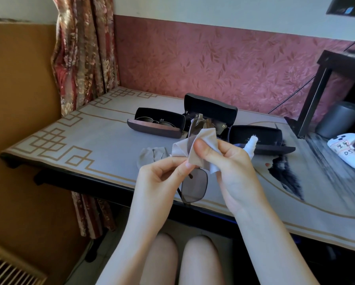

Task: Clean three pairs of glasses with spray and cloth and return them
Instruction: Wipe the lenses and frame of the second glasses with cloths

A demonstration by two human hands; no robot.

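One cloth (203,135) — around tinted glasses (195,187)

The cloth (201,140) in my fingers (230,150) is pale grey; the glasses (195,187) below them have smoky grey-brown lenses in a dark frame. Beyond my fingers are black-lined cases (156,131) with brown shells and a white spray bottle (251,144). The tabletop (69,140) is grey with gold fretwork.

Left hand (160,175), right hand (236,167): nails short, plain. Forearms (260,233) bare to lower frame edge. Bare knees (201,260) bottom centre.
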